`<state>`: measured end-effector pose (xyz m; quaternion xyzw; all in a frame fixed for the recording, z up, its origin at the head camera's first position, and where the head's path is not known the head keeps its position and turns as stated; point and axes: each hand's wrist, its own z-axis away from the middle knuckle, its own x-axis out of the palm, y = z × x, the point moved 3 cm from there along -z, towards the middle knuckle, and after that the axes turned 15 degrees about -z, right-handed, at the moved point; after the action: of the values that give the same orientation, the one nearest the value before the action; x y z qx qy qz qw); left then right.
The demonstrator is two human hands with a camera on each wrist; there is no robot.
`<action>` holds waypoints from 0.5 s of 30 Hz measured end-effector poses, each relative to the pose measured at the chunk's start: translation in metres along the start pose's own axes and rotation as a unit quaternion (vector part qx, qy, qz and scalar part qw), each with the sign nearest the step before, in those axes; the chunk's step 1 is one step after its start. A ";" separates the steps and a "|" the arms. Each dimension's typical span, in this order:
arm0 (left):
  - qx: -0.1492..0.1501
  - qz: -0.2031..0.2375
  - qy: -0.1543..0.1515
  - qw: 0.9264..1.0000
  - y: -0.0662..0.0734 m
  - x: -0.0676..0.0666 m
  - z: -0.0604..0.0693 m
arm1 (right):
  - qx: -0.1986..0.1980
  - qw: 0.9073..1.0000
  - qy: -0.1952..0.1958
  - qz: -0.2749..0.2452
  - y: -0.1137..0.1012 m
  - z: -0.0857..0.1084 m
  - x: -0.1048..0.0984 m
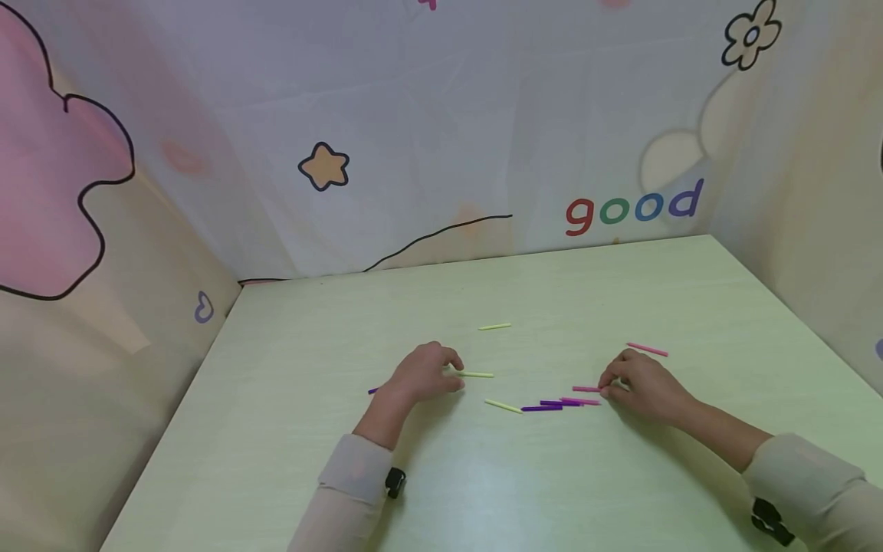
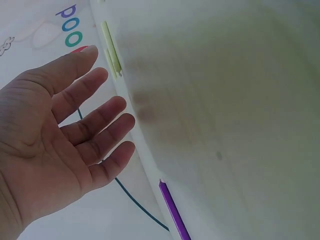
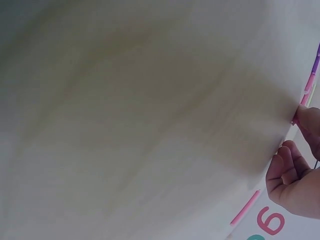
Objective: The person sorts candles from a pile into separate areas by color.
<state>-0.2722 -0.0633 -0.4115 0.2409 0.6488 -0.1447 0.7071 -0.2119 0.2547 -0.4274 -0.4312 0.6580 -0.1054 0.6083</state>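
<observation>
Several thin coloured sticks lie on the table. My left hand hovers behind the end of a yellow stick, thumb and fingers apart; in the left wrist view its fingers are loosely bent around nothing. A purple stick lies below that hand, mostly covered by the wrist in the head view. My right hand pinches the right end of a pink stick between thumb and finger, low at the tabletop. Just in front lie another pink stick and two purple sticks, partly overlapping.
Another yellow stick touches the purple row's left end, and one more yellow stick lies farther back. Beyond the right hand is a separate pink stick. Printed cloth walls border the pale table at back and sides.
</observation>
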 end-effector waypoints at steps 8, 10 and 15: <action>-0.009 -0.023 -0.011 1.000 0.006 0.003 -0.006 | 0.000 1.000 -0.002 0.000 0.001 0.000 0.000; -0.014 -0.030 -0.015 0.999 0.007 0.004 -0.007 | 0.002 1.000 -0.003 0.001 0.001 0.000 0.001; -0.024 -0.043 -0.022 0.999 0.008 0.006 -0.012 | 0.004 1.000 -0.005 0.004 0.001 -0.001 0.000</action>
<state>-0.2771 -0.0497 -0.4166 0.1924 0.6464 -0.1644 0.7198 -0.2132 0.2548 -0.4280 -0.4266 0.6562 -0.1027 0.6139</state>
